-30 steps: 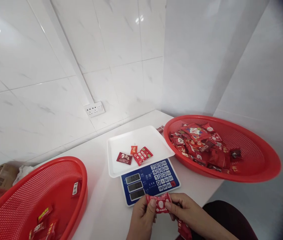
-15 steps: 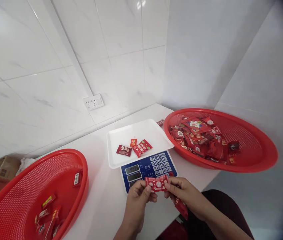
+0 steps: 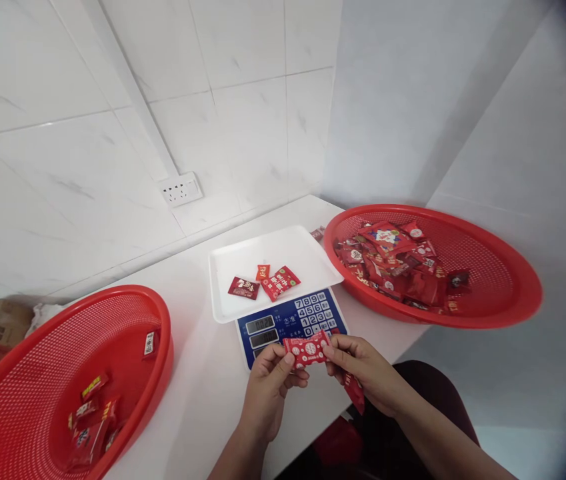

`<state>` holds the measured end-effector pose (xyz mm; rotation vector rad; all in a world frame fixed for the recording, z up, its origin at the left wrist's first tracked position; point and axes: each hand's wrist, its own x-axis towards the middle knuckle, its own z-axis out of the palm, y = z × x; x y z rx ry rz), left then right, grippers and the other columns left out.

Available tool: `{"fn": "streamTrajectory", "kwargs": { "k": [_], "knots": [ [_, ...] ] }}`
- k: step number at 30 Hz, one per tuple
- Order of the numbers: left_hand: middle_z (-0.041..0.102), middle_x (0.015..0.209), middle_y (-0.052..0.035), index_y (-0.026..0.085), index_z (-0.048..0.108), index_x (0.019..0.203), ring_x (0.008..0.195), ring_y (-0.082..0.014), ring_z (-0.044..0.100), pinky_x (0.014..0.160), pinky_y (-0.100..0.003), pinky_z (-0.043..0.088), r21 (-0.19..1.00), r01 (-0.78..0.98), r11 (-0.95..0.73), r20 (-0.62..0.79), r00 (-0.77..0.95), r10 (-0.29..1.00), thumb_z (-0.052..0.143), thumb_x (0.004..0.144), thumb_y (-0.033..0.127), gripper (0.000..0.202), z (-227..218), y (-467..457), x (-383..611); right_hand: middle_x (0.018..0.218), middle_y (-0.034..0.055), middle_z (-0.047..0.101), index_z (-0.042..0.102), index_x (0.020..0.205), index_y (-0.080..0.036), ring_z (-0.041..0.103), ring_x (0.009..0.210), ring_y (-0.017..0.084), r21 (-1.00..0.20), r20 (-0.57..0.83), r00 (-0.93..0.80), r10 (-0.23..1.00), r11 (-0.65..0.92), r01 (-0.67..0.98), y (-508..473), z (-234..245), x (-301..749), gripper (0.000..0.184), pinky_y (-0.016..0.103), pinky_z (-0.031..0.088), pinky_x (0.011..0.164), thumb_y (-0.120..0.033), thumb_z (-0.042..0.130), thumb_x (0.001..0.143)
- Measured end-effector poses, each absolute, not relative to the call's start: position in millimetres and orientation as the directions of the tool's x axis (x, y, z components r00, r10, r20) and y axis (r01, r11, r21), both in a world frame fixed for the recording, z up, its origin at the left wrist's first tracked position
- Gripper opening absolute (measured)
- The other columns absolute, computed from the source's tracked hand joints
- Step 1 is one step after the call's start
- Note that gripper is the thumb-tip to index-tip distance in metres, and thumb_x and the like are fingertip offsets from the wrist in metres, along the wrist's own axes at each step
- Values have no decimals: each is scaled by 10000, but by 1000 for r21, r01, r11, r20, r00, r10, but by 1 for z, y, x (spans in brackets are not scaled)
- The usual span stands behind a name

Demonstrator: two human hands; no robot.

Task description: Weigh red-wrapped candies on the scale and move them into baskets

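Head view: the left hand [image 3: 269, 383] and right hand [image 3: 363, 367] pinch a wrapped sweet [image 3: 307, 349] by its ends before the scale [image 3: 290, 320], while a second sweet [image 3: 354, 393] hanging below the right hand could drop past the bench [image 3: 197, 373] edge if that divided grip loosens.

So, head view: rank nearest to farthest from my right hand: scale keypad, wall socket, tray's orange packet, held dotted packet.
1. Dotted packet, pinched in front.
2. Scale keypad, just beyond.
3. Orange packet, on the tray.
4. Wall socket, back left.
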<state>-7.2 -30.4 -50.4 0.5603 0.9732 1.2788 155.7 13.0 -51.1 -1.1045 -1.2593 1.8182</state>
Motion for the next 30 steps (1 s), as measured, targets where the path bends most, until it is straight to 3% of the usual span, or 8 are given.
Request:
{"fn": "streamTrajectory", "kwargs": {
  "k": [7,14,18,22,27,30],
  "knots": [
    [568,488,60,180,474,717,410,-65,502,404,-162,366,863,-431,264,-301,-18,953,653,736,390,277,-51,-30,-8,589,-32,589,559,716,-174,444,466,68,-956,-255,-406,878,-293,-32,13,-51,158,316,202,325,444,-484,613,745],
    [635,702,-10,159,568,896,554,-111,589,484,-227,487,810,-528,257,-270,53,961,593,749,506,377,-50,-31,-9,643,-7,617,665,748,-173,509,555,107,-957,-264,-304,915,-287,-35,14,-47,158,331,243,413,529,-476,703,621],
    [617,774,11,176,591,859,670,-102,580,582,-222,502,863,-461,207,-234,-1,972,729,675,294,258,-53,-31,-8,730,10,646,688,834,-183,551,623,131,-958,-261,-302,917,-284,-34,14,-46,158,374,267,445,594,-497,688,630],
    [615,737,24,191,587,887,660,-97,560,622,-226,479,935,-336,110,-152,-102,983,716,681,251,250,-55,-32,-7,573,-46,536,608,1075,-192,484,531,108,-969,-240,-278,930,-247,11,14,-44,159,510,231,397,496,-554,586,716],
    [623,772,6,195,585,915,703,-122,574,654,-245,473,969,-236,80,-120,-162,979,703,690,276,266,-55,-33,-6,542,-61,458,586,740,-174,414,475,80,-972,-233,-392,890,-221,77,13,-45,159,372,217,358,457,-542,614,700],
    [626,818,-5,205,569,965,741,-137,575,677,-263,479,964,-246,98,-132,-127,983,682,712,311,296,-54,-33,-6,520,-72,404,529,649,-185,359,464,72,-979,-205,-357,911,-184,92,12,-48,157,349,210,337,445,-517,626,696]
  ]
}}
